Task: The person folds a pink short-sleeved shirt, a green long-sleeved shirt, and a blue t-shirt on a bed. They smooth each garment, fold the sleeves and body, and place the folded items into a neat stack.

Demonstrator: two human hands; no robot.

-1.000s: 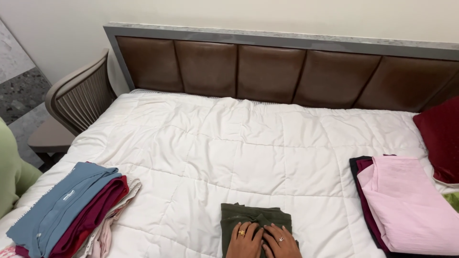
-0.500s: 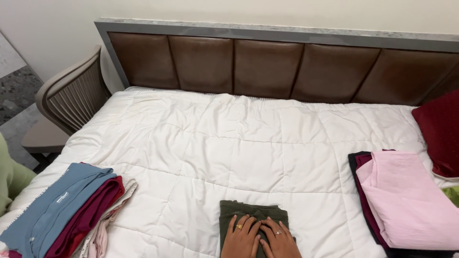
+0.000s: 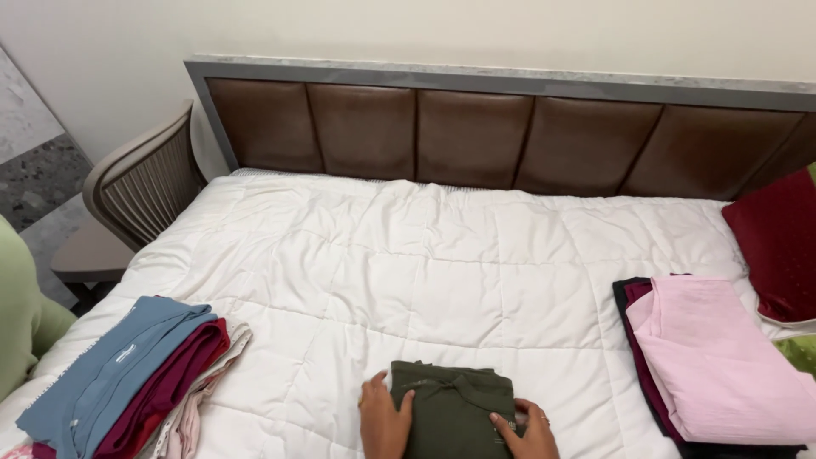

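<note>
A folded dark green garment (image 3: 455, 408) lies on the white quilt (image 3: 442, 272) at the near edge of the bed. My left hand (image 3: 384, 418) rests against its left side with the thumb on the cloth. At the garment's lower right corner, my right hand (image 3: 527, 429) grips the edge; a ring shows on one finger. Both hands are cut off by the bottom of the view.
A stack of folded clothes, blue (image 3: 115, 378) on top of maroon, sits at the left. A pink garment (image 3: 722, 357) lies over dark ones at the right, near a dark red pillow (image 3: 778, 242). A brown padded headboard (image 3: 476, 136) stands behind; a chair (image 3: 136, 191) is at the left.
My hands have moved apart from the top middle of the green garment to its left and right sides. The view has shifted slightly.
</note>
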